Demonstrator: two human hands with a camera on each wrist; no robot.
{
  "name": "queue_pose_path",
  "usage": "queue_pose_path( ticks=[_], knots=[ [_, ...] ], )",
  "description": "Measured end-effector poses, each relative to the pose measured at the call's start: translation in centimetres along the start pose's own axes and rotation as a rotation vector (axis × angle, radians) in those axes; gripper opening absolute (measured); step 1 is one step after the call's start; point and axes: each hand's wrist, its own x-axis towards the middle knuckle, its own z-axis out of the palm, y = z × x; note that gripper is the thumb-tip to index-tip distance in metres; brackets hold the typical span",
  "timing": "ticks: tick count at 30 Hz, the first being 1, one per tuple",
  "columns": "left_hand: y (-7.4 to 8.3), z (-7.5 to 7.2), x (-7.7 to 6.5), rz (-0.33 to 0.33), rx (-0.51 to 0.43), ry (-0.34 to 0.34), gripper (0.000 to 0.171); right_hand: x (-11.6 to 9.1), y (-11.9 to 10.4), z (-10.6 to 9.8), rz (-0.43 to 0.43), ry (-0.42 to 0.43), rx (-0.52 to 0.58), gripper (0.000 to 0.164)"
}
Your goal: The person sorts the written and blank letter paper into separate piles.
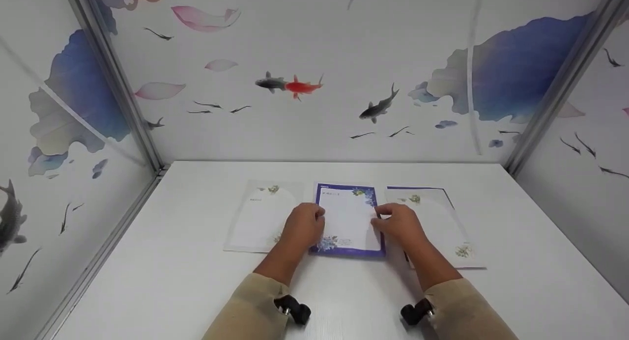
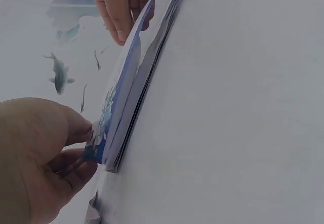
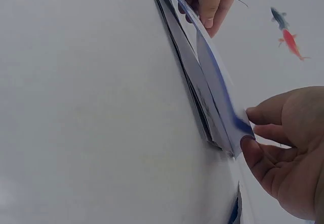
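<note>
A sheet of paper [image 1: 346, 217] with a purple-blue border and printed flowers lies across the middle, between both hands. My left hand [image 1: 304, 226] pinches its left edge, the thumb on the printed face and fingers curled beneath in the left wrist view. At the opposite edge, my right hand [image 1: 400, 227] pinches the sheet between thumb and fingers. Both wrist views show the sheet bowed and raised over a thin stack of papers [image 3: 183, 67] on the table. The left hand partly covers the pale flowered sheet beside it.
A pale sheet with small flower prints [image 1: 258, 222] lies left of the middle stack. To the right, another pale flowered sheet [image 1: 442, 227] lies over papers with dark blue edges. White walls [image 1: 314, 133] painted with fish and petals enclose the white table [image 1: 162, 291] at back and sides.
</note>
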Motion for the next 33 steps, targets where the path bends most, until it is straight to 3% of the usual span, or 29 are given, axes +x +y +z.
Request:
queue_pose_path(
  ticks=[6,11,21,33],
  knots=[
    [0.1,0.0,0.3,-0.056,-0.157,0.066,0.041,0.0,-0.1,-0.7,0.082,0.020,0.087,0.055],
    [0.0,-0.2,0.5,-0.082,-0.242,0.087,0.043,0.1,-0.3,-0.9,0.112,0.038,0.140,0.052],
    [-1.4,-1.4,0.4,-0.139,-0.287,0.133,0.043,0.0,-1.2,0.5,0.145,0.011,0.347,0.045],
    [-4.7,-4.9,0.5,-0.139,-0.264,0.168,0.042,-0.6,-4.7,3.6,0.081,0.034,0.388,0.040]
  ],
)
